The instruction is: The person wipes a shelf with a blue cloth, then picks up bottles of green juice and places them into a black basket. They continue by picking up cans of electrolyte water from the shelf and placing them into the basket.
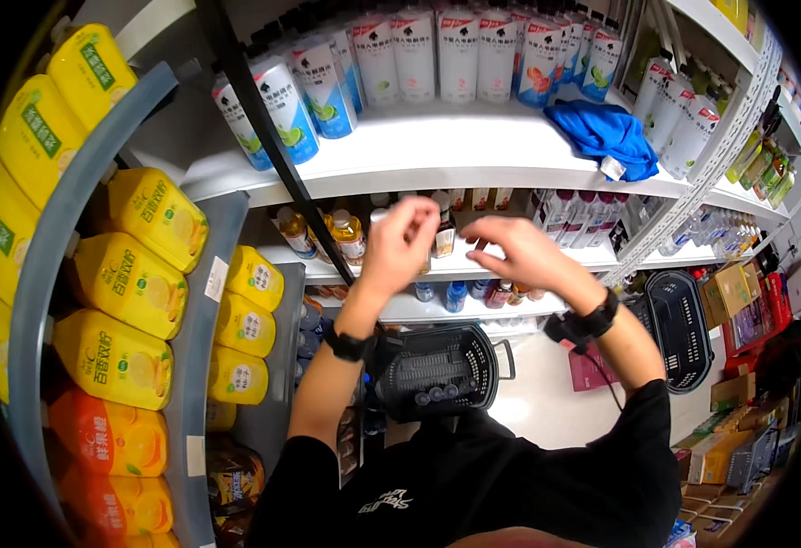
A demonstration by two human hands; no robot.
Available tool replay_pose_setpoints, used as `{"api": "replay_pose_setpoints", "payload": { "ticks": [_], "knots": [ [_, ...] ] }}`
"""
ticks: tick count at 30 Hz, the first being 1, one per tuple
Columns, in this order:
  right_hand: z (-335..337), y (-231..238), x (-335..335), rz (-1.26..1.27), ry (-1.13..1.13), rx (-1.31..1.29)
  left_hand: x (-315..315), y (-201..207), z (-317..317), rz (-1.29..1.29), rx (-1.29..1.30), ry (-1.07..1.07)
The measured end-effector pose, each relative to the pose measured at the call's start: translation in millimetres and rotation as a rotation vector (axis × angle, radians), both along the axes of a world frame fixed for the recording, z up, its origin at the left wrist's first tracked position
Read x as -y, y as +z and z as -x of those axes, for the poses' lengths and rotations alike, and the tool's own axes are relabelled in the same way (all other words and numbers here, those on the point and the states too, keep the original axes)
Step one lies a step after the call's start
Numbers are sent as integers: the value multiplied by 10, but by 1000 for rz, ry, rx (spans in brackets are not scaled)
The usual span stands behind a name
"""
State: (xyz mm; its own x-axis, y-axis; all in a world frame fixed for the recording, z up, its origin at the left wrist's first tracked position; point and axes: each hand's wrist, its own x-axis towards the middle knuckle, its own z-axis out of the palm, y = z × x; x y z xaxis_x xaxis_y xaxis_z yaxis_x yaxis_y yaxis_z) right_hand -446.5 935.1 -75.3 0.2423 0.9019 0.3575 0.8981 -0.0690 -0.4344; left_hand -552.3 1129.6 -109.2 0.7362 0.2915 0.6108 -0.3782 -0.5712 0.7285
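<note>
My left hand [402, 239] is raised before the middle shelf, fingers loosely curled with a gap to the thumb; I see nothing held in it. My right hand [517, 247] is open, its bent fingers pointing toward the left hand. Between them, a dark-capped bottle [444, 237] with a pale label stands on the middle shelf [473, 266]; the left fingers partly overlap it in view, and contact cannot be told. Beside the left hand are yellow-capped amber bottles [348, 237]. Purple-and-white bottles [583, 219] stand in a row beyond the right hand.
White bottles [416, 57] and a blue cloth [606, 137] occupy the upper shelf. A black post [277, 151] crosses its left side. Yellow jugs [126, 283] fill the left rack. Below is a black basket [437, 356] holding several bottles; another basket [679, 329] sits right, near cardboard boxes [729, 292].
</note>
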Motion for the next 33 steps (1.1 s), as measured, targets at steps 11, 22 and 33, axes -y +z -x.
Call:
{"api": "replay_pose_setpoints", "payload": {
  "ticks": [11,22,33],
  "knots": [
    [-524,1412,-324,-34,-36,529,-705,397,-1060,-166,24,519],
    [-2199,1754,-1431,-322,-297,813,-698,436,-1092,-166,8,617],
    [-2454,1801,-2069,-152,-422,777,-691,479,-1098,-184,-78,661]
  ]
}}
